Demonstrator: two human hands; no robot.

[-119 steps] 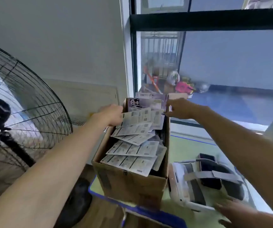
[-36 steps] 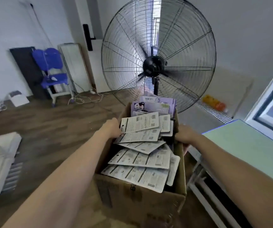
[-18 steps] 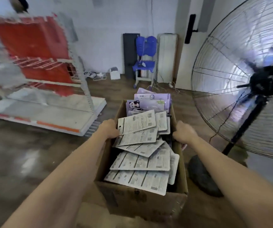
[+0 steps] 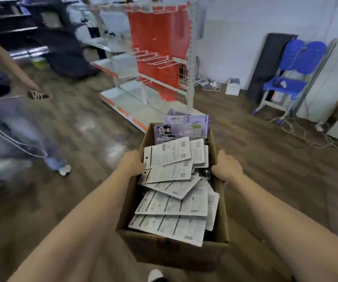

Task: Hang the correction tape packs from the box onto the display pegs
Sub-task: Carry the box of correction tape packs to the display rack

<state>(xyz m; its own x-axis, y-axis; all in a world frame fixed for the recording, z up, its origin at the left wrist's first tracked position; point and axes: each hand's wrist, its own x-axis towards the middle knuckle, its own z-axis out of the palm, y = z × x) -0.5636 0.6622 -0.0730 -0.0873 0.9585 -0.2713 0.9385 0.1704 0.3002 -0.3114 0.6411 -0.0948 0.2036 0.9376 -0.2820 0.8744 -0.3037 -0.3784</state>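
Carry | my left hand (image 4: 131,162) and right hand (image 4: 226,169) grip box (image 4: 174,251) rims | packs (image 4: 167,152) between them | pegs (image 4: 154,59) at 12, well apart

Second person in dark top and light jeans (image 4: 5,110): blurred, cropped at left edge. White printed pack backs (image 4: 167,154): text illegible.

Open brown wood-look floor (image 4: 245,163) lies between the brown cardboard box (image 4: 176,253) and the white wire display rack with red back panel (image 4: 160,58). A second person in pale trousers (image 4: 11,127) stands at left. Loose white cables (image 4: 306,137) trail across the floor near the blue plastic chair (image 4: 286,84) at right.
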